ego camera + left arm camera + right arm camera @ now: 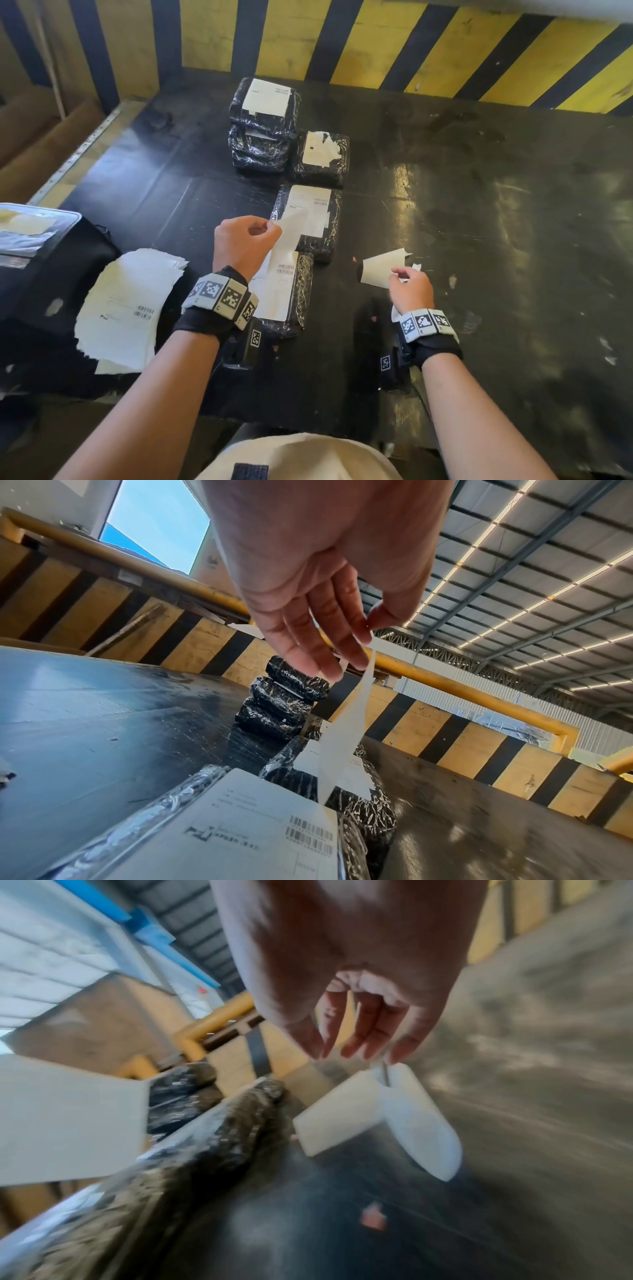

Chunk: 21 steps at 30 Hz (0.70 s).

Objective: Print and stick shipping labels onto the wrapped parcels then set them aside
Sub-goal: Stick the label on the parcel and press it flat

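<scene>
The nearest black wrapped parcel (303,291) (359,840) lies on the dark table (479,240) with a white barcode label (277,294) (257,818) on top. My left hand (269,228) (368,627) hovers above it and pinches the top of a white paper strip (291,236) (346,723) that rises from the label's far edge. To the right, my right hand (399,274) (359,1047) holds a curled white backing paper (380,270) (377,1118) by its top edge, just above the table. The right wrist view is blurred.
A stack of labelled parcels (263,126) stands at the back, with two more labelled parcels (322,157) (329,236) in front of it. A pile of printed labels (126,308) lies beside a black printer (41,257) at the left. A yellow-and-black barrier (376,44) runs behind.
</scene>
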Each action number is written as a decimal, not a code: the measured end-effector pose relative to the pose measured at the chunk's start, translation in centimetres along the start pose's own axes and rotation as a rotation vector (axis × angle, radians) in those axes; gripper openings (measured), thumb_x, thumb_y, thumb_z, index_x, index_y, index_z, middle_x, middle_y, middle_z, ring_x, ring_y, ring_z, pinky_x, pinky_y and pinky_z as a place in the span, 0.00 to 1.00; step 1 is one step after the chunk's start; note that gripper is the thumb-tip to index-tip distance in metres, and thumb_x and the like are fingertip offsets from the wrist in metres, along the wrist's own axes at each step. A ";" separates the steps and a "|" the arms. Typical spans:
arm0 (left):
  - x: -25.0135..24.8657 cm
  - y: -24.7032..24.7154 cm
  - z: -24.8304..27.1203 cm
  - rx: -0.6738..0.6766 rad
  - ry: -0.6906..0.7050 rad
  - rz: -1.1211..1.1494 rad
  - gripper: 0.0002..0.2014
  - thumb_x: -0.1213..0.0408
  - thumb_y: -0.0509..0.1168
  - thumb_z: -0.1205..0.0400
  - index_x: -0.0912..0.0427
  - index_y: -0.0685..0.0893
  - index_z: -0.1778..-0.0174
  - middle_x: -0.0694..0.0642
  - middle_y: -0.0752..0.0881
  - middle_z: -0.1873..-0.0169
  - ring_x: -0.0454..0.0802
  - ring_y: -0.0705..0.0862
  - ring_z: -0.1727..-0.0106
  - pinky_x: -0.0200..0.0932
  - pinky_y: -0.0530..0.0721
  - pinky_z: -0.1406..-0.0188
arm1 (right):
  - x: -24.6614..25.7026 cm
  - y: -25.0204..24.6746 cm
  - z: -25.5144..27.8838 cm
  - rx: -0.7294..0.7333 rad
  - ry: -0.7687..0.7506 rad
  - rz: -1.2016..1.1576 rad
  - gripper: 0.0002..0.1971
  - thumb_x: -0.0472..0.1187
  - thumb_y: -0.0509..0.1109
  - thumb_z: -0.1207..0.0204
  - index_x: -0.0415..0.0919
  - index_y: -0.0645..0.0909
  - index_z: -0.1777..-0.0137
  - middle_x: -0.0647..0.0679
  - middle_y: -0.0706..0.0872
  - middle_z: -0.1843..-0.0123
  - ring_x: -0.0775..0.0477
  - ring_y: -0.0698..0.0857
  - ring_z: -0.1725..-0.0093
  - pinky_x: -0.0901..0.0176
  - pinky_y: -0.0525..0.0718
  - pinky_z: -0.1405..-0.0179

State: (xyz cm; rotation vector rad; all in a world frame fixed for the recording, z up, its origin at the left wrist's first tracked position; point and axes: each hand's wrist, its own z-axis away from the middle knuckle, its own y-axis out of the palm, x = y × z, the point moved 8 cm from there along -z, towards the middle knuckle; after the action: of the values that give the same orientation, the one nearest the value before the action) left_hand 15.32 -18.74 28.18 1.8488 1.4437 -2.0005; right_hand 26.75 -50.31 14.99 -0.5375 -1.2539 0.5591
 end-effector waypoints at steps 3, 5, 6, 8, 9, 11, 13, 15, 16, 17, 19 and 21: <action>-0.1 0.1 0.5 0.001 0.030 -0.005 0.10 0.59 0.69 0.21 0.61 0.91 0.52 0.53 0.90 0.61 0.43 0.87 0.61 0.27 0.80 0.59 | 4.6 1.7 1.2 0.122 -0.096 -0.157 0.12 0.46 0.66 0.19 0.41 0.87 0.47 0.48 0.89 0.50 0.44 0.87 0.47 0.51 0.83 0.42; -0.3 0.2 1.0 0.017 0.062 0.002 0.10 0.60 0.70 0.21 0.62 0.91 0.52 0.53 0.91 0.61 0.43 0.87 0.61 0.26 0.81 0.58 | 7.6 4.2 2.5 0.344 -0.046 -0.315 0.17 0.53 0.64 0.17 0.40 0.86 0.46 0.47 0.90 0.50 0.46 0.88 0.50 0.46 0.84 0.43; -0.4 0.3 1.3 0.030 0.079 0.005 0.09 0.60 0.70 0.21 0.62 0.91 0.52 0.53 0.91 0.61 0.44 0.87 0.61 0.27 0.82 0.57 | 8.8 5.5 3.4 0.457 0.008 -0.378 0.20 0.57 0.62 0.17 0.41 0.85 0.44 0.45 0.89 0.48 0.47 0.88 0.50 0.45 0.85 0.43; -0.8 0.5 1.8 0.064 0.117 0.006 0.09 0.61 0.70 0.22 0.61 0.91 0.52 0.52 0.90 0.61 0.42 0.87 0.62 0.29 0.83 0.57 | 11.0 7.3 5.0 0.603 0.094 -0.443 0.25 0.63 0.59 0.19 0.42 0.82 0.41 0.44 0.89 0.45 0.45 0.89 0.47 0.44 0.87 0.44; -0.9 0.7 2.1 0.085 0.139 0.002 0.09 0.61 0.71 0.22 0.61 0.91 0.52 0.51 0.90 0.62 0.42 0.86 0.63 0.28 0.83 0.58 | 11.9 7.7 5.6 0.630 0.111 -0.450 0.27 0.65 0.59 0.20 0.42 0.82 0.40 0.44 0.89 0.46 0.45 0.89 0.47 0.44 0.88 0.45; -1.1 0.8 2.5 0.129 0.184 -0.008 0.07 0.62 0.71 0.22 0.61 0.92 0.54 0.50 0.89 0.64 0.41 0.85 0.65 0.28 0.82 0.60 | 12.9 8.3 6.2 0.619 0.119 -0.465 0.26 0.65 0.62 0.21 0.42 0.82 0.41 0.44 0.90 0.47 0.44 0.90 0.48 0.46 0.90 0.48; -1.1 0.8 2.8 0.175 0.225 -0.004 0.07 0.62 0.71 0.22 0.60 0.92 0.55 0.49 0.89 0.65 0.43 0.85 0.66 0.30 0.83 0.60 | 13.2 8.6 6.3 0.568 0.109 -0.486 0.22 0.60 0.67 0.22 0.41 0.82 0.43 0.43 0.90 0.47 0.44 0.91 0.49 0.45 0.90 0.48; -0.8 0.8 3.1 0.223 0.252 0.000 0.06 0.61 0.71 0.22 0.58 0.92 0.55 0.47 0.88 0.66 0.41 0.85 0.67 0.30 0.83 0.61 | 13.3 8.6 6.4 0.529 0.107 -0.517 0.16 0.52 0.69 0.20 0.39 0.84 0.44 0.41 0.90 0.47 0.43 0.91 0.48 0.43 0.90 0.47; -0.6 0.9 3.2 0.249 0.254 0.007 0.06 0.61 0.71 0.22 0.58 0.92 0.54 0.47 0.88 0.66 0.40 0.84 0.67 0.30 0.83 0.61 | 13.2 8.7 6.5 0.515 0.115 -0.537 0.14 0.47 0.69 0.20 0.37 0.84 0.45 0.39 0.90 0.47 0.43 0.91 0.48 0.43 0.90 0.47; -0.4 0.9 3.3 0.274 0.257 0.017 0.06 0.61 0.71 0.22 0.57 0.92 0.54 0.47 0.89 0.65 0.39 0.84 0.67 0.30 0.83 0.62 | 13.1 8.7 6.6 0.500 0.126 -0.553 0.12 0.43 0.68 0.20 0.35 0.85 0.45 0.37 0.90 0.47 0.42 0.91 0.49 0.43 0.90 0.48; 0.0 1.0 3.5 0.327 0.271 0.035 0.06 0.60 0.72 0.23 0.56 0.91 0.54 0.46 0.88 0.64 0.38 0.83 0.66 0.31 0.82 0.62 | 12.8 8.6 6.7 0.448 0.117 -0.557 0.10 0.38 0.66 0.20 0.33 0.85 0.48 0.33 0.89 0.47 0.42 0.90 0.53 0.45 0.90 0.50; 0.7 1.0 3.8 0.401 0.260 0.043 0.08 0.55 0.73 0.23 0.53 0.90 0.52 0.44 0.88 0.62 0.40 0.84 0.62 0.31 0.82 0.59 | 12.6 8.1 6.6 0.353 0.043 -0.464 0.11 0.38 0.65 0.21 0.29 0.85 0.51 0.29 0.87 0.48 0.44 0.85 0.57 0.50 0.85 0.56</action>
State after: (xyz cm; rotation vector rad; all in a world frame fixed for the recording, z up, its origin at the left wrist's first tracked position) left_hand 12.82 -21.35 26.45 2.3506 1.0932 -2.2257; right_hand 22.25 -35.47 20.33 0.0415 -1.1562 0.3598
